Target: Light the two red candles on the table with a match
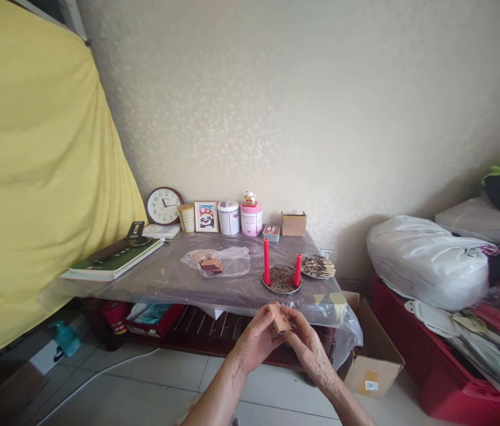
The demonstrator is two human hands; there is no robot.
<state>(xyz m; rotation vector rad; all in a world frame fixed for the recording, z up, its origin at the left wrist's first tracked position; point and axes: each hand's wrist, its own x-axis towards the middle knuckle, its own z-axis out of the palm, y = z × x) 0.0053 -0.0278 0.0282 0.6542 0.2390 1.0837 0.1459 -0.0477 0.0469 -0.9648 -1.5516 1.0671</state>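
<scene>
Just in front of the table's near edge, my left hand [255, 338] and my right hand [310, 350] both hold a small tan matchbox [280, 319]. My fingers are closed around its two sides, and its underside is hidden. Beyond it, a tall red candle [266, 263] and a shorter red candle [298, 270] stand upright on a round metal plate [281, 291] with a dark patterned surface. A second plate to the right carries a heap of matches [321, 267], many with dark heads. Several more boxes [211, 265] lie in a clear plastic bag [241, 263] on the table.
Along the back of the plastic-covered table [161, 281] stand a clock [164, 206], a panda picture [206, 218], two tins and a small cardboard box [294, 224]. A large book [114, 258] lies left. An open carton [371, 370] and a red bin [409, 355] stand right.
</scene>
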